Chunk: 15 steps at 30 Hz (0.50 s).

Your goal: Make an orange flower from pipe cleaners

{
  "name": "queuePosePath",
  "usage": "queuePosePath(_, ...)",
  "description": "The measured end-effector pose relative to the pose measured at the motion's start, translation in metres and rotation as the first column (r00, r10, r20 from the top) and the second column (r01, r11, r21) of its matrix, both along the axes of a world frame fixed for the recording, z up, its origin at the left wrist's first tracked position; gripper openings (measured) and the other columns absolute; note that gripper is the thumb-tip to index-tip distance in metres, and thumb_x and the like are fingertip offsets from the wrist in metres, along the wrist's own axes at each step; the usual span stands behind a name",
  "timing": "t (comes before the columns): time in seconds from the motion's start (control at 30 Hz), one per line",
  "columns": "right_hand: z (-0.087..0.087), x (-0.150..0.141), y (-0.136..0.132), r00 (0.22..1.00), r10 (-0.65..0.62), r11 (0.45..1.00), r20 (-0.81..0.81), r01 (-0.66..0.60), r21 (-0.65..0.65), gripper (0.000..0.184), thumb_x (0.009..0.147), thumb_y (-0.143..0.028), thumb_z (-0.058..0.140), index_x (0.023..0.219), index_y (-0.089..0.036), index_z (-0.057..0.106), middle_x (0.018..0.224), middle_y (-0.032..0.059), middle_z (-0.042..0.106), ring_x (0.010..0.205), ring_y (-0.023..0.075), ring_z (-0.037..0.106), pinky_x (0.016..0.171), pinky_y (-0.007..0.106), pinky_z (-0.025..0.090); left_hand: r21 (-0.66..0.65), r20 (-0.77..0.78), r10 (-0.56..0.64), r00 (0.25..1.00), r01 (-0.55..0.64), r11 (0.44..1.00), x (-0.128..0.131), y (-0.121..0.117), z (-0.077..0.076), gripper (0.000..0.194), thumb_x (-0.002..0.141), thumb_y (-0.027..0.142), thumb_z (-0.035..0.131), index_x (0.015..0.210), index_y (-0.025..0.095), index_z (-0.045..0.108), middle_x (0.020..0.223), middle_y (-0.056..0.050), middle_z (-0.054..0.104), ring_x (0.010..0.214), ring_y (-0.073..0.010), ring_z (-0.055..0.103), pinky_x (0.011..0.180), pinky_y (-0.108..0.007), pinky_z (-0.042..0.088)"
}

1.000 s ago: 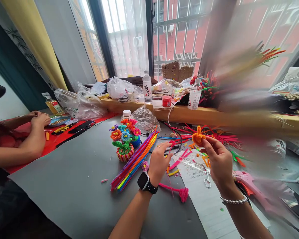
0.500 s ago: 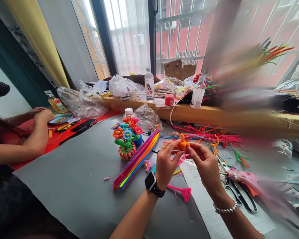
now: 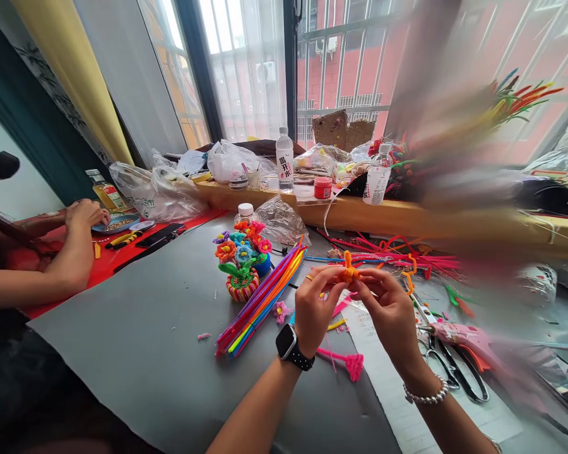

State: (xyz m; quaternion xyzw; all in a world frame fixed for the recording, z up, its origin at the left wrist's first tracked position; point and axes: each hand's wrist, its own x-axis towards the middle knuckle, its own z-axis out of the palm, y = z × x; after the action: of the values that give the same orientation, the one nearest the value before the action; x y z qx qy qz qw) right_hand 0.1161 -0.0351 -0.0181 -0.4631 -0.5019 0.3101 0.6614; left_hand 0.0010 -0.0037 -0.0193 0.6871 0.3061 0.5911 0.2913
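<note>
Left hand (image 3: pixel 312 309) and right hand (image 3: pixel 392 315): fingers of both pinching the orange piece (image 3: pixel 348 273), held up over the tabletop (image 3: pixel 146 340), one prong upright. Can't tell if its shaping is complete. Formed flowers (image 3: pixel 243 254) stand at the striped pot (image 3: pixel 243 288); pink flower (image 3: pixel 281 311) lies loose beside bundled stems (image 3: pixel 260 301), which look unused. Scissors (image 3: pixel 424 309) unheld, near the right hand.

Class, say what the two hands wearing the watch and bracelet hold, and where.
An orange fuzzy piece, pinched at its lower sides between both hands' fingertips.
</note>
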Motion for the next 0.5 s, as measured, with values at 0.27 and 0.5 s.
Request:
queuePosePath(0.27, 0.0015, 0.0014, 0.0004, 0.998, -0.051, 0.999, -0.046, 0.052, 0.013, 0.019, 0.073, -0.030, 0.060, 0.089, -0.021, 0.054, 0.083, 0.0027, 0.062, 0.076, 0.0161, 0.061, 0.066, 0.032, 0.054, -0.235, 0.197, -0.122, 0.973, 0.168, 0.957, 0.0017, 0.0002, 0.0007, 0.038, 0.070, 0.027, 0.063, 0.106, 0.018, 0.053, 0.105, -0.008, 0.057, 0.086, -0.0168, 0.061, 0.076, -0.029, 0.052)
queuePosePath(0.5, 0.0016, 0.0022, 0.0003, 0.987, -0.106, 0.993, 0.120, 0.111, -0.039, 0.020, 0.073, -0.033, 0.059, 0.087, -0.020, 0.052, 0.079, 0.0028, 0.061, 0.068, 0.0146, 0.059, 0.054, 0.025, 0.049, -0.506, 0.389, -0.256, 0.885, 0.438, 0.743, 0.0028, 0.0042, 0.0059, 0.031, 0.065, 0.029, 0.067, 0.090, 0.010, 0.062, 0.091, -0.009, 0.065, 0.081, -0.0184, 0.062, 0.072, -0.029, 0.051)
